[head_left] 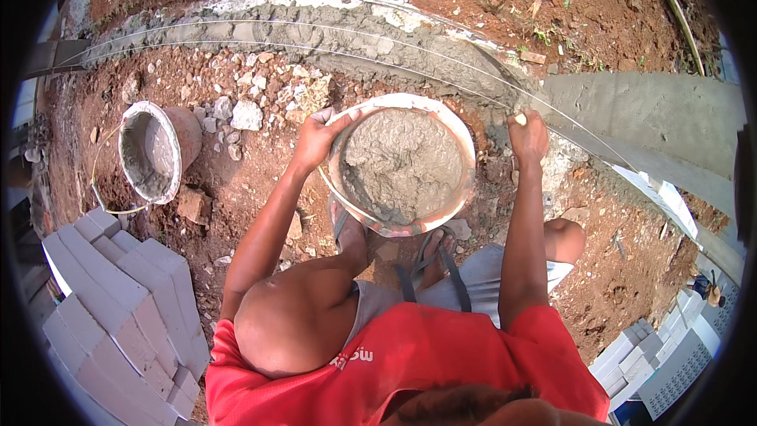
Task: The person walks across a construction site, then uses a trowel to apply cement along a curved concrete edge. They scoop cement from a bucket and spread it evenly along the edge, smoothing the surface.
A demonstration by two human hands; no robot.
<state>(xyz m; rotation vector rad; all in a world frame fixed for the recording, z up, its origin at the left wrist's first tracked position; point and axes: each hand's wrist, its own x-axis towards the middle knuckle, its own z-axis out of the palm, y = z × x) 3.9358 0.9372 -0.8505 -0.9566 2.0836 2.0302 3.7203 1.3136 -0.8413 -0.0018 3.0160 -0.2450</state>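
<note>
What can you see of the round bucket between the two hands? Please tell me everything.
The round bucket looks like plastic, with a pale rim smeared with grey and showing reddish patches along its near edge. Lumpy, wet-looking grey mortar fills much of it. Its mouth faces up, just beyond the sandalled feet. The left hand grips the rim at its upper left; the right hand is apart from it. Its base is hidden.

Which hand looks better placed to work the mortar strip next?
Probably the right hand: it grips a pale-ended handle near the right end of the mortar strip. The left hand is occupied holding the rim of the mortar-filled bucket.
</note>
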